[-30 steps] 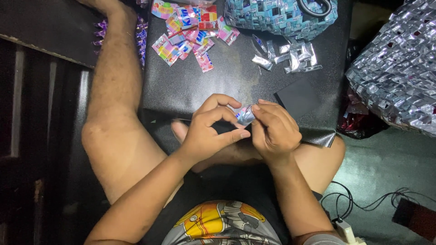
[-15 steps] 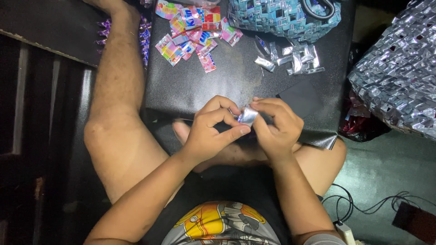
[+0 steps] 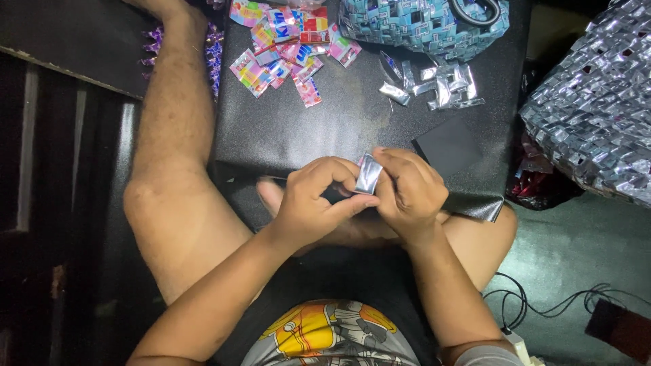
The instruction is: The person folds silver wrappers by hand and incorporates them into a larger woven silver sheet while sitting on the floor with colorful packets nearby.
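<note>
A small silver foil strip (image 3: pixel 369 173) is pinched between both my hands, just above a black sheet (image 3: pixel 291 129) spread over my lap. My left hand (image 3: pixel 319 200) grips the strip's left edge with thumb and fingers. My right hand (image 3: pixel 407 193) curls around its right side. Part of the strip is hidden by my fingers.
Colourful wrappers (image 3: pixel 285 44) lie in a heap at the sheet's far edge. Folded silver strips (image 3: pixel 437 85) lie beside a blue woven foil bag (image 3: pixel 424 24). A large silver woven piece (image 3: pixel 597 108) sits at the right. Cables (image 3: pixel 542 305) trail on the floor. My bare leg (image 3: pixel 169 135) stretches along the left.
Both hands have stayed together on the silver strip, which has turned slightly more upright between the fingers. The view has shifted a little.
</note>
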